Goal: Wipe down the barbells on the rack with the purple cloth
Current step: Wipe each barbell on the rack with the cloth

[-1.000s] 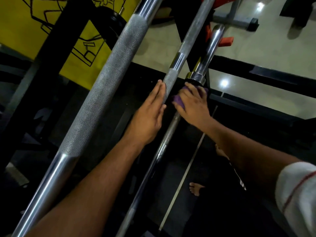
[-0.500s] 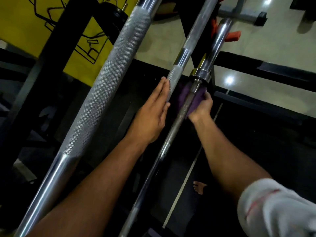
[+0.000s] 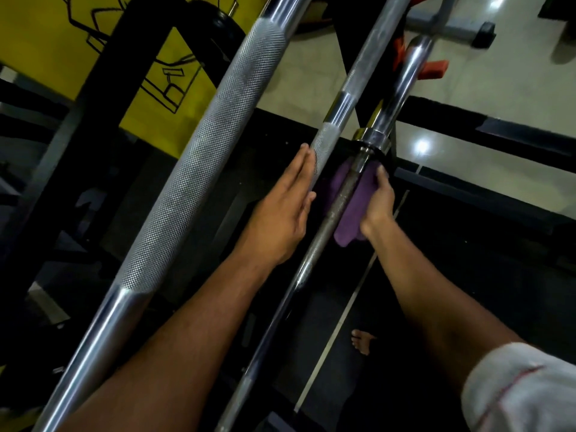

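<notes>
Barbells: three steel bars run on a slant from lower left to upper right, side by side.
Nearest barbell (image 3: 199, 185): thickest in view, with a long knurled grip between smooth chrome ends; neither hand touches it.
Middle barbell (image 3: 346, 98): knurled above and below a smooth chrome band; its lower stretch is hidden behind the left hand.
Far barbell (image 3: 330, 219): thin dark shaft running up into a chrome collar (image 3: 371, 137) and a thick chrome sleeve (image 3: 408, 73).
Purple cloth (image 3: 350, 213): wrapped behind the far barbell's shaft just below the collar, showing on both sides of the bar, a loose end hanging by the wrist.
Right hand (image 3: 378, 204): fingers curled round the cloth and the shaft, thumb up toward the collar.
Left hand (image 3: 280, 219): fingers straight and together, laid flat along the middle barbell's knurled part, gripping nothing.
Rack (image 3: 103, 120): black frame uprights behind the bars on the left.
Wall (image 3: 40, 35): yellow with black line drawing, upper left.
Floor (image 3: 486, 88): pale glossy tiles upper right, dark mat below.
Sleeve (image 3: 520, 388): white, lower right corner.
Bare foot (image 3: 363, 339): on the dark mat.
</notes>
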The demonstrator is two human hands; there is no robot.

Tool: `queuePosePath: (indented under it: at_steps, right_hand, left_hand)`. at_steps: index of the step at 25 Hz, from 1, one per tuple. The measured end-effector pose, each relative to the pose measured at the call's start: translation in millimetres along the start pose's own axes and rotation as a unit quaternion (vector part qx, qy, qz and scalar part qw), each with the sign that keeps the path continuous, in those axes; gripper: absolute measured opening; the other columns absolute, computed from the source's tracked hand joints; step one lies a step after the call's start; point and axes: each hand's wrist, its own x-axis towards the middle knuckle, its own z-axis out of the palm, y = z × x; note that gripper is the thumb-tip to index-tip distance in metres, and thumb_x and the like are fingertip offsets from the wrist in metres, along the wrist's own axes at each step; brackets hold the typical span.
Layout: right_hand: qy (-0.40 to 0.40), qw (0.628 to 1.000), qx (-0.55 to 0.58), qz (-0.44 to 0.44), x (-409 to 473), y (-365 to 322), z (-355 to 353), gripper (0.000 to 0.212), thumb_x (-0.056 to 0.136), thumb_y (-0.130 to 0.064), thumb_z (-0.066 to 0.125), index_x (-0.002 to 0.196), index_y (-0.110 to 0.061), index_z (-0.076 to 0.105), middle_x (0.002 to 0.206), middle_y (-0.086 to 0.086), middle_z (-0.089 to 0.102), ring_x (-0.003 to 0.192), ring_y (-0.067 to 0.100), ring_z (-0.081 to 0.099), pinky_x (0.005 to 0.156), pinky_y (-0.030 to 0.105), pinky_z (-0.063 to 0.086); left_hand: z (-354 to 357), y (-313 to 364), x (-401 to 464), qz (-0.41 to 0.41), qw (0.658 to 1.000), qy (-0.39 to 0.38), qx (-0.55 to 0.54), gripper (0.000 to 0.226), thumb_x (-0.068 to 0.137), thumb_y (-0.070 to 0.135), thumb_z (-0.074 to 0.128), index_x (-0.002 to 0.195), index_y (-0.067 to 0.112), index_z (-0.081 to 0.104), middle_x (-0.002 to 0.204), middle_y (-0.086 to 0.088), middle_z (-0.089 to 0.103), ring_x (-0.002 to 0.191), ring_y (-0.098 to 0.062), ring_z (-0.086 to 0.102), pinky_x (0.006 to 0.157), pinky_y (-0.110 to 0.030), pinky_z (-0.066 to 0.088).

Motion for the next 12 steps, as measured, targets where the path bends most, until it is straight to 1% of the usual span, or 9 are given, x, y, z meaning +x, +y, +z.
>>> queuePosePath:
  at_steps: [2, 4, 5, 7, 8, 9, 10, 11, 12]
  right_hand:
    - [0.022, 1.000, 0.021, -0.001, 2.8, -6.7, 12.4, 0.063, 0.098, -0.064, 0.036, 0.105, -0.012, 0.071, 0.096, 0.013, 0.072, 0.084, 0.027, 0.070, 0.080, 0.035, 0.054]
    - [0.027, 1.000, 0.006, 0.010, 5.4, 7.9, 9.4, 0.067, 0.097, -0.068, 0.034, 0.107, -0.014, 0.072, 0.099, 0.011, 0.073, 0.086, 0.025, 0.071, 0.080, 0.033, 0.056]
    - [0.030, 0.999, -0.011, 0.023, 4.8, 17.8, 2.9, 0.069, 0.096, -0.070, 0.034, 0.107, -0.015, 0.074, 0.102, 0.012, 0.073, 0.089, 0.026, 0.071, 0.085, 0.035, 0.056]
    - [0.016, 0.995, -0.078, 0.066, -5.0, 26.5, -6.9, 0.071, 0.095, -0.070, 0.037, 0.113, -0.012, 0.073, 0.112, 0.017, 0.072, 0.104, 0.033, 0.069, 0.102, 0.046, 0.051]
    - [0.017, 0.992, -0.106, 0.069, -7.6, 23.7, -11.9, 0.069, 0.096, -0.068, 0.039, 0.116, -0.011, 0.071, 0.115, 0.017, 0.072, 0.107, 0.034, 0.068, 0.105, 0.049, 0.049]
    - [0.023, 0.988, -0.145, 0.052, -12.1, 17.9, -14.5, 0.064, 0.099, -0.065, 0.039, 0.114, -0.011, 0.071, 0.111, 0.015, 0.073, 0.105, 0.032, 0.069, 0.103, 0.049, 0.051]
    - [0.036, 0.979, -0.197, 0.022, -18.1, 10.9, -14.9, 0.060, 0.100, -0.063, 0.039, 0.108, -0.013, 0.071, 0.104, 0.012, 0.073, 0.097, 0.030, 0.070, 0.099, 0.048, 0.053]
    - [0.053, 0.967, -0.250, -0.009, -24.5, 3.8, -16.9, 0.059, 0.099, -0.065, 0.039, 0.101, -0.015, 0.071, 0.097, 0.010, 0.072, 0.090, 0.027, 0.070, 0.095, 0.049, 0.055]
    - [0.062, 0.952, -0.296, -0.043, -30.2, -2.1, -20.6, 0.061, 0.096, -0.070, 0.040, 0.099, -0.017, 0.071, 0.094, 0.008, 0.071, 0.087, 0.026, 0.069, 0.093, 0.051, 0.055]
  left_hand:
    - [1.7, 0.6, 0.6, 0.001, 1.000, 0.001, 0.004, 0.061, 0.103, 0.007, 0.048, 0.158, 0.010, 0.022, 0.167, -0.003, 0.016, 0.150, -0.005, 0.020, 0.114, -0.007, 0.020]
    - [1.8, -0.6, 0.9, 0.002, 1.000, 0.004, 0.012, 0.060, 0.103, 0.007, 0.048, 0.158, 0.008, 0.023, 0.167, -0.005, 0.017, 0.150, -0.006, 0.020, 0.115, -0.008, 0.020]
    - [1.4, -1.2, 0.6, 0.005, 1.000, 0.007, 0.017, 0.060, 0.103, 0.006, 0.048, 0.157, 0.008, 0.023, 0.167, -0.005, 0.017, 0.150, -0.008, 0.021, 0.115, -0.009, 0.020]
    - [0.3, 1.2, 0.3, 0.009, 1.000, 0.008, 0.020, 0.060, 0.103, 0.006, 0.048, 0.157, 0.007, 0.023, 0.166, -0.006, 0.018, 0.150, -0.010, 0.023, 0.115, -0.009, 0.020]
    - [0.3, 3.0, 0.6, 0.009, 1.000, 0.005, 0.018, 0.060, 0.103, 0.006, 0.048, 0.157, 0.007, 0.023, 0.166, -0.006, 0.017, 0.150, -0.010, 0.023, 0.115, -0.009, 0.021]
    - [-0.1, 4.1, 0.6, 0.008, 1.000, 0.004, 0.019, 0.060, 0.103, 0.006, 0.048, 0.158, 0.008, 0.023, 0.167, -0.006, 0.017, 0.150, -0.010, 0.023, 0.114, -0.008, 0.020]
    - [-1.0, 4.1, -0.6, 0.004, 1.000, 0.003, 0.025, 0.061, 0.103, 0.007, 0.048, 0.158, 0.009, 0.022, 0.167, -0.005, 0.017, 0.150, -0.011, 0.024, 0.114, -0.008, 0.020]
    - [-1.8, 3.5, -2.3, 0.000, 0.999, 0.002, 0.032, 0.061, 0.103, 0.008, 0.048, 0.158, 0.010, 0.022, 0.167, -0.004, 0.017, 0.150, -0.011, 0.024, 0.114, -0.007, 0.020]
    - [-2.3, 2.8, -2.5, -0.003, 0.999, 0.001, 0.037, 0.060, 0.103, 0.008, 0.048, 0.158, 0.010, 0.023, 0.167, -0.004, 0.017, 0.150, -0.012, 0.025, 0.114, -0.007, 0.019]
